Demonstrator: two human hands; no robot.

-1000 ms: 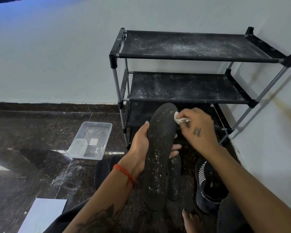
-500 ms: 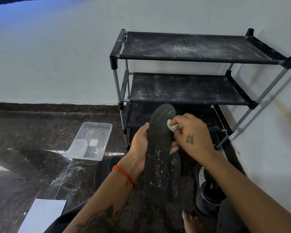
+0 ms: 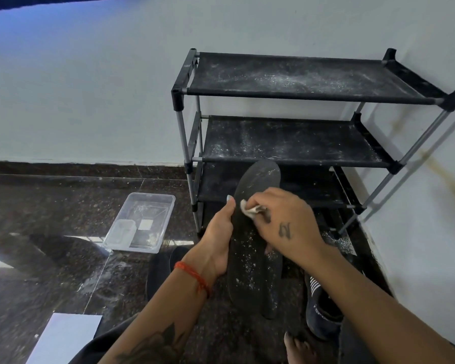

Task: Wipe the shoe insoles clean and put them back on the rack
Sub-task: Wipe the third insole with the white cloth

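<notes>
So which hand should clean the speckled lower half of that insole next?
The right hand: it already pinches the white wipe against the insole, just above the specks. The left hand is busy holding the insole's edge.

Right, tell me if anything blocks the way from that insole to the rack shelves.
Nothing visible does. The insole, held by the left hand and wiped by the right hand, is right in front of the rack, whose two upper shelves hold only white dust.

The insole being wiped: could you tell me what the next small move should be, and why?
Probably draw the wipe down the insole: the right hand presses it near the upper part, and white specks cover the lower half. The left hand steadies the edge.
</notes>
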